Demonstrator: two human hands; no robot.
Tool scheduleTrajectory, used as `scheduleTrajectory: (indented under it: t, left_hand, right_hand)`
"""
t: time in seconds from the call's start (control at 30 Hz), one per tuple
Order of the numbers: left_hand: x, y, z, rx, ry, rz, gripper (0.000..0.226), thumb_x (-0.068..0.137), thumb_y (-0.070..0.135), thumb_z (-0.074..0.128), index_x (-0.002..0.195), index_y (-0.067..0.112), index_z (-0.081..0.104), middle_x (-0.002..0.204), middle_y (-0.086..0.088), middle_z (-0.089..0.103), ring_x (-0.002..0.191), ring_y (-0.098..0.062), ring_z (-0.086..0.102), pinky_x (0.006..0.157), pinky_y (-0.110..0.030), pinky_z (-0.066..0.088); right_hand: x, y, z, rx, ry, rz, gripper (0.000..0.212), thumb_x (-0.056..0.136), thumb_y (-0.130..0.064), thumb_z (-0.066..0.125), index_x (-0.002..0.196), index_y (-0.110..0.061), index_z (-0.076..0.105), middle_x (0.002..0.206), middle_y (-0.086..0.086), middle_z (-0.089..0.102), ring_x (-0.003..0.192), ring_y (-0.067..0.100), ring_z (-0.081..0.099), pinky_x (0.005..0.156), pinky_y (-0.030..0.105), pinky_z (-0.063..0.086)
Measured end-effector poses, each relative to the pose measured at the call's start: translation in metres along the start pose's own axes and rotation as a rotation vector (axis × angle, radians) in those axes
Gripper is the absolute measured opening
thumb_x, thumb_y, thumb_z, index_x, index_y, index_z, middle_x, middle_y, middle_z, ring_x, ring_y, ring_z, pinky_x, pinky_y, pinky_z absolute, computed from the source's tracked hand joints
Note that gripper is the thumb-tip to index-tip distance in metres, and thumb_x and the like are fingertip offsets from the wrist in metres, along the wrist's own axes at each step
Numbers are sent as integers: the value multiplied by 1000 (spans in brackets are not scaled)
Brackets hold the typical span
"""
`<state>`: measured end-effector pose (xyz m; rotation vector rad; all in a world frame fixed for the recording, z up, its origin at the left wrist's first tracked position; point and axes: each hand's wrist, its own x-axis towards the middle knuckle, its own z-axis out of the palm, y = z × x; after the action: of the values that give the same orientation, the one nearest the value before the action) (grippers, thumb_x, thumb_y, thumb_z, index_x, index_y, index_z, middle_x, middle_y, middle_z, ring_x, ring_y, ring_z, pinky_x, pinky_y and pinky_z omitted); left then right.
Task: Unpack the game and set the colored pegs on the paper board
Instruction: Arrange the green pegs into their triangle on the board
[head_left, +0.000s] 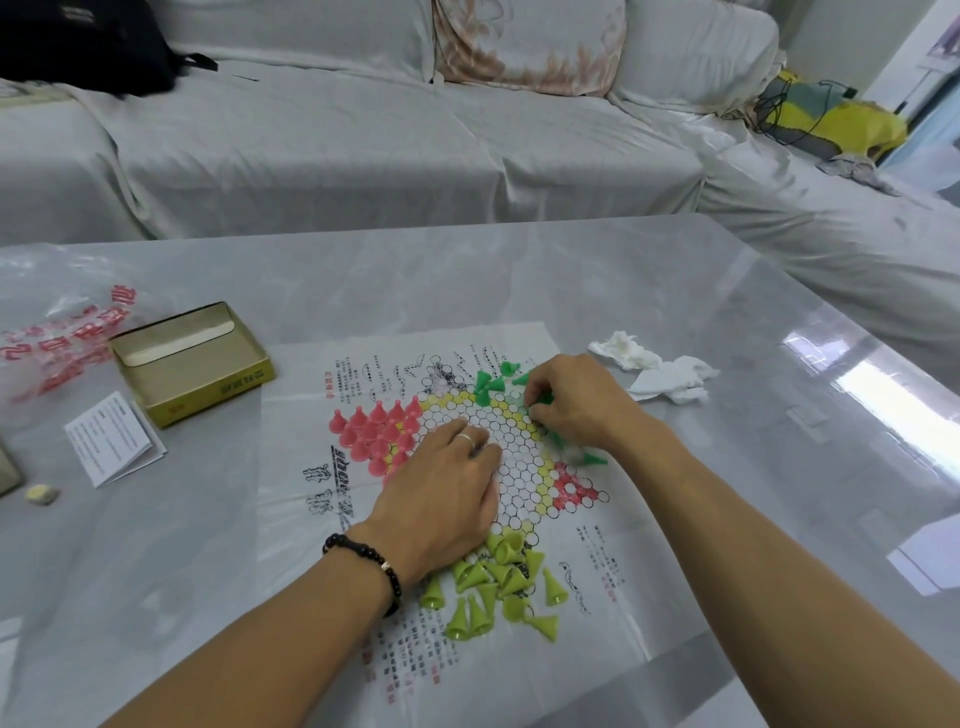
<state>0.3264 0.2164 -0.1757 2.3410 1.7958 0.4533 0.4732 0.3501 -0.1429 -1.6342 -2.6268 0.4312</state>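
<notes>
The paper board (519, 467), printed with a star of circles, lies flat on the table. Pink pegs (376, 428) stand grouped on its left point. Dark green pegs (488, 384) lie scattered at the far point, and more dark green ones show beside my right wrist. Yellow-green pegs (498, 577) lie tumbled at the near point. My left hand (447, 488) presses palm-down on the board's middle, fingers together, holding nothing. My right hand (576, 400) pinches a dark green peg (545, 399) at the board's far right side.
An open yellow game box (192, 364) stands at the left, with a folded leaflet (114, 444) and a plastic bag (62, 343) near it. Crumpled tissues (660, 374) lie to the right of the board. A covered sofa (363, 130) runs behind the table.
</notes>
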Motion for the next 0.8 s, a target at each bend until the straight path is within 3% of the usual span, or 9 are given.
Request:
scheduleTrajectory:
  t: [0.1, 0.23, 0.43, 0.6, 0.8]
  left_hand:
    - [0, 0, 0, -7, -7, -3, 42, 101, 30, 33, 137, 13, 48, 146, -8, 44, 138, -22, 30, 116, -28, 18]
    - [0, -1, 1, -15, -12, -5, 41, 101, 30, 33, 135, 13, 49, 146, -9, 44, 138, -23, 30, 116, -28, 18]
    - [0, -2, 2, -13, -17, -11, 42, 101, 31, 33, 137, 15, 47, 148, -8, 42, 140, -22, 27, 116, -28, 17]
    - [0, -3, 4, -18, -20, -14, 42, 101, 31, 33, 136, 14, 48, 147, -8, 42, 140, -23, 27, 115, -29, 20]
    - [0, -3, 3, -14, -16, -10, 43, 101, 31, 33, 137, 13, 48, 147, -9, 42, 140, -24, 27, 115, -29, 20]
  right_hand:
    - [0, 0, 0, 25, 78, -3, 10, 82, -15, 67, 85, -25, 67, 91, -5, 67, 87, 13, 60, 82, 36, 54]
    - [-1, -5, -5, 169, 199, -25, 15, 82, -16, 69, 96, -19, 67, 91, -5, 66, 85, 10, 61, 79, 27, 52]
    - [-2, -15, -5, 155, 131, -94, 25, 84, -10, 66, 109, -14, 69, 97, -2, 66, 86, 10, 60, 78, 22, 51]
    - [1, -17, 0, 149, 24, -80, 13, 80, -12, 72, 92, -18, 71, 89, -4, 68, 83, 10, 63, 79, 29, 56]
    - [5, -23, 3, 103, -23, -97, 12, 83, -12, 68, 92, -18, 73, 87, -7, 63, 81, 9, 60, 72, 22, 50]
